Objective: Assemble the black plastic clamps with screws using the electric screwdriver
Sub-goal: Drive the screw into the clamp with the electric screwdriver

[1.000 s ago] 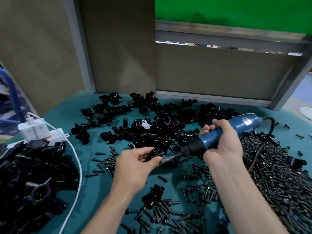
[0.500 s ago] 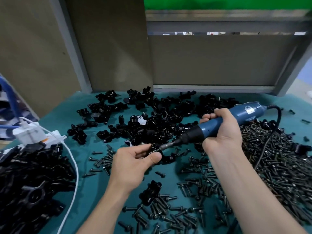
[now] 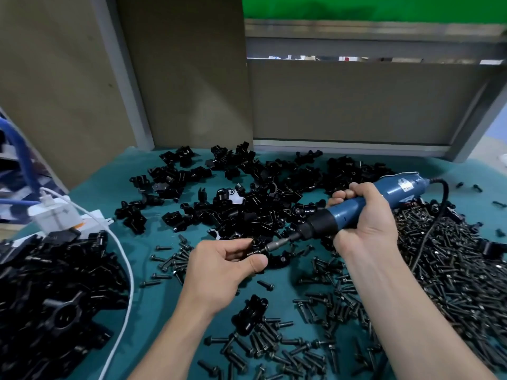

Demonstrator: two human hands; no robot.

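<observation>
Light even and diffuse, from overhead, moderately bright with a cool cast. Shadows on the teal mat are soft, short and tight under objects. Clamp pile is near-solid black with thin edge glints only. Screw heap shows fine sparkle. Electric screwdriver has a faint sheen. Green panel and grey rail are smeared by motion blur. Wide-angle bowing at the edges; left margin soft.
</observation>
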